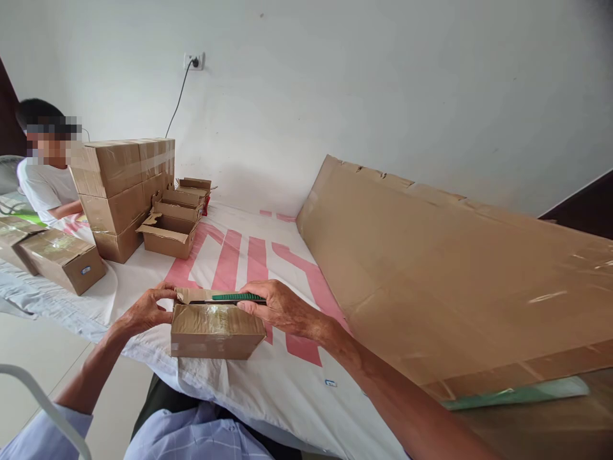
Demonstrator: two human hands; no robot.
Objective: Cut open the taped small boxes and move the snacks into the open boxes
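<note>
A small taped cardboard box (213, 331) sits in front of me on a white sheet with pink lettering (249, 255). My left hand (143, 312) grips the box's left end and its raised flap. My right hand (280, 306) holds a green-handled cutter (237, 297) laid flat along the box's top edge, its thin dark blade reaching left toward the flap.
A large flattened cardboard sheet (454, 281) leans at the right. Stacked sealed boxes (122, 191) and several open boxes (172, 227) stand at the back left, with two more taped boxes (62, 259) nearer. Another person in a white shirt (45, 185) sits behind them.
</note>
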